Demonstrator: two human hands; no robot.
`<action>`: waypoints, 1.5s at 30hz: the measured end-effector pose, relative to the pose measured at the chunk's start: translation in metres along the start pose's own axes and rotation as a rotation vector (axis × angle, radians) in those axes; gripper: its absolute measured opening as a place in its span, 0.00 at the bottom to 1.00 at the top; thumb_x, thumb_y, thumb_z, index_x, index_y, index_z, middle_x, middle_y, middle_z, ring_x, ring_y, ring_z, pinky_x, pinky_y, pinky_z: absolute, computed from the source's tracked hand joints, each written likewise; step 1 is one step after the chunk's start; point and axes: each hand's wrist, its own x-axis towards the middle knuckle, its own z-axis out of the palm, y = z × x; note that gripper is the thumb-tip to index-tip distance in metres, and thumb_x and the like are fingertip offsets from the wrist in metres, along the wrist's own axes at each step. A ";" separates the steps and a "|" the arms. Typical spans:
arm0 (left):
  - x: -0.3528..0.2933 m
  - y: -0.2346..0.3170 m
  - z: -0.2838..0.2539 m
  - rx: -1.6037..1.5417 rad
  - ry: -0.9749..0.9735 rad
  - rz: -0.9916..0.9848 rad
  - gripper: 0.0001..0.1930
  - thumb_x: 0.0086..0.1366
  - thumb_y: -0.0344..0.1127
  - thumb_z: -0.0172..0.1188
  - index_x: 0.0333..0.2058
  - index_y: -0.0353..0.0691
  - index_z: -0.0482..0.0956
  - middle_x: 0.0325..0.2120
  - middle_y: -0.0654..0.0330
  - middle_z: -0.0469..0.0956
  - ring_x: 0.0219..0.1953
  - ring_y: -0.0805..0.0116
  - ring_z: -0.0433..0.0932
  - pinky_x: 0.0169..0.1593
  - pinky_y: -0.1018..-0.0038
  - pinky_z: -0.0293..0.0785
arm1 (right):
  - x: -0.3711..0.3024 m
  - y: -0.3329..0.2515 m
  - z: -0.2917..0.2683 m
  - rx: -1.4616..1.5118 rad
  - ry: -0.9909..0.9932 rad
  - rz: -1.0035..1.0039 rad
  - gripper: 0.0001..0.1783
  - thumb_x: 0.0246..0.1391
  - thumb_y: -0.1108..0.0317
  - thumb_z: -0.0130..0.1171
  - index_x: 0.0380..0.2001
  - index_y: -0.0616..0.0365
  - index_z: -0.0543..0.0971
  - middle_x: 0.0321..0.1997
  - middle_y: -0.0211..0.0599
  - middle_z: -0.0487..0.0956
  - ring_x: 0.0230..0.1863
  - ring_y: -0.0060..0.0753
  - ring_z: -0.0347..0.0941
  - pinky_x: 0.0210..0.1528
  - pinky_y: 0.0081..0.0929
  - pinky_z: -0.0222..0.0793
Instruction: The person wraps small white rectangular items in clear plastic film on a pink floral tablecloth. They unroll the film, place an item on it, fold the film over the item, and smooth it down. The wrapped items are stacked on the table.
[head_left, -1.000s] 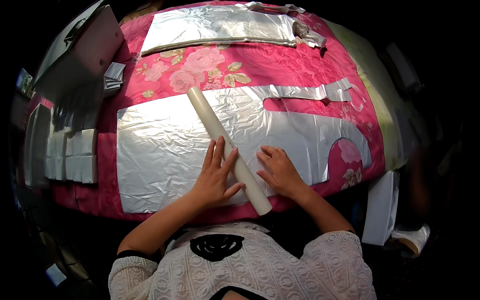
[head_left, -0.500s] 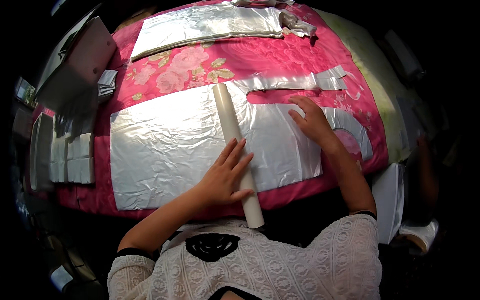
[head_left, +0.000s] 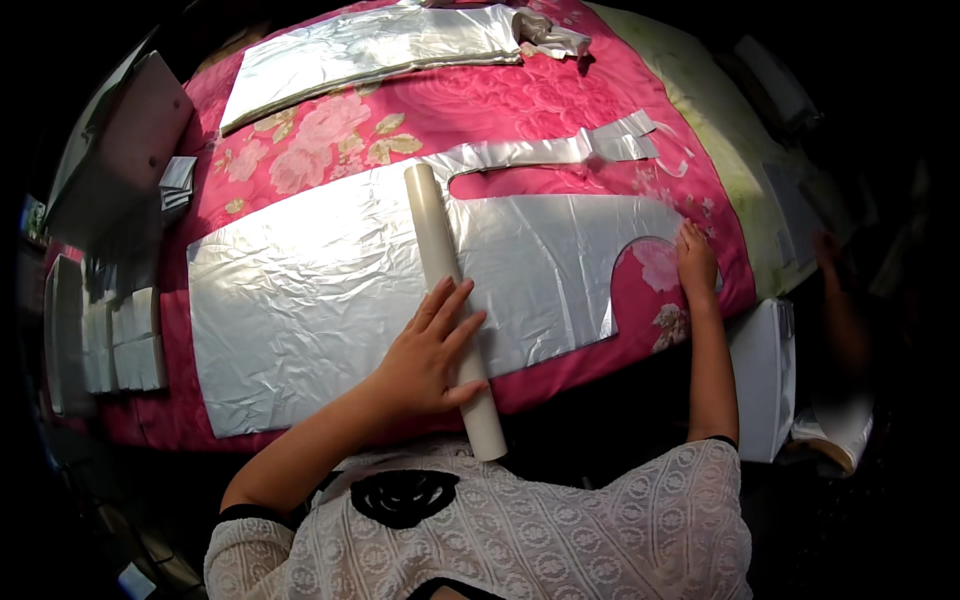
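A silvery plastic vest-shaped bag (head_left: pixel 300 300) lies spread across the table, its two straps pointing right and its surface wrinkled. A long pale tube (head_left: pixel 432 225) lies across its middle, the lower end reaching past the table's near edge. My left hand (head_left: pixel 435 350) rests on the lower half of the tube, fingers stretched out and thumb lying across it. My right hand (head_left: pixel 698 265) lies flat over the end of the nearer strap, beside its curved cut-out, and hides part of it. The farther strap (head_left: pixel 560 150) lies free, its end folded and crumpled.
A pile of similar silvery bags (head_left: pixel 370 60) lies at the far side on the pink floral cloth (head_left: pixel 480 105). Stacked white packets (head_left: pixel 137 340) and an upright pale board (head_left: pixel 125 150) stand at the left. A white box-like object (head_left: pixel 765 380) is beside the table's right edge.
My right hand has moved right, from above the bag's body to the end of the nearer strap, which now lies flatter. My left hand stays on the tube. The whole view has shifted slightly.
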 end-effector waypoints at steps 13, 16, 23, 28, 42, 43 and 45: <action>0.003 0.025 -0.012 -1.030 0.280 -0.417 0.27 0.58 0.40 0.59 0.53 0.34 0.63 0.52 0.48 0.65 0.53 0.57 0.66 0.54 0.65 0.65 | -0.052 -0.279 -0.078 0.921 -0.367 -0.240 0.09 0.41 0.74 0.64 0.27 0.60 0.73 0.33 0.38 0.77 0.29 0.27 0.72 0.33 0.21 0.68; -0.004 0.001 -0.021 -1.417 0.175 -0.677 0.16 0.60 0.38 0.58 0.43 0.34 0.71 0.35 0.58 0.76 0.36 0.71 0.76 0.41 0.75 0.73 | -0.079 -0.319 -0.080 0.898 -0.436 -0.631 0.16 0.39 0.68 0.65 0.34 0.59 0.75 0.39 0.43 0.75 0.39 0.43 0.73 0.42 0.34 0.69; -0.107 -0.099 -0.088 -1.166 0.226 -1.030 0.09 0.58 0.36 0.59 0.31 0.35 0.77 0.27 0.60 0.78 0.30 0.73 0.77 0.36 0.78 0.73 | -0.109 -0.306 -0.112 0.417 -0.336 -0.404 0.22 0.35 0.56 0.69 0.29 0.59 0.75 0.31 0.39 0.76 0.34 0.40 0.74 0.35 0.33 0.69; -0.167 -0.122 -0.122 -0.949 0.158 -1.203 0.09 0.58 0.35 0.57 0.30 0.33 0.76 0.27 0.58 0.78 0.28 0.71 0.76 0.35 0.75 0.74 | -0.133 -0.300 -0.094 0.377 -1.001 -0.041 0.25 0.38 0.49 0.67 0.25 0.63 0.76 0.23 0.42 0.78 0.25 0.40 0.75 0.28 0.31 0.69; -0.216 -0.139 -0.172 0.375 0.021 -1.171 0.12 0.53 0.30 0.59 0.37 0.36 0.74 0.35 0.56 0.76 0.36 0.61 0.76 0.37 0.68 0.72 | -0.145 -0.283 -0.082 0.688 -0.997 0.165 0.21 0.41 0.53 0.62 0.29 0.63 0.79 0.23 0.45 0.78 0.25 0.39 0.76 0.30 0.31 0.70; -0.212 -0.132 -0.174 0.740 0.081 -1.036 0.13 0.53 0.29 0.59 0.39 0.37 0.73 0.38 0.55 0.76 0.38 0.58 0.76 0.39 0.68 0.72 | -0.145 -0.283 -0.082 0.690 -0.992 0.164 0.21 0.41 0.53 0.62 0.29 0.63 0.79 0.23 0.45 0.78 0.25 0.40 0.76 0.30 0.31 0.70; -0.174 -0.107 -0.171 0.793 0.300 -0.743 0.16 0.54 0.26 0.57 0.44 0.36 0.71 0.43 0.52 0.73 0.44 0.52 0.73 0.46 0.66 0.70 | -0.147 -0.281 -0.080 0.678 -0.995 0.155 0.22 0.41 0.52 0.62 0.28 0.63 0.79 0.23 0.45 0.78 0.25 0.41 0.77 0.30 0.31 0.70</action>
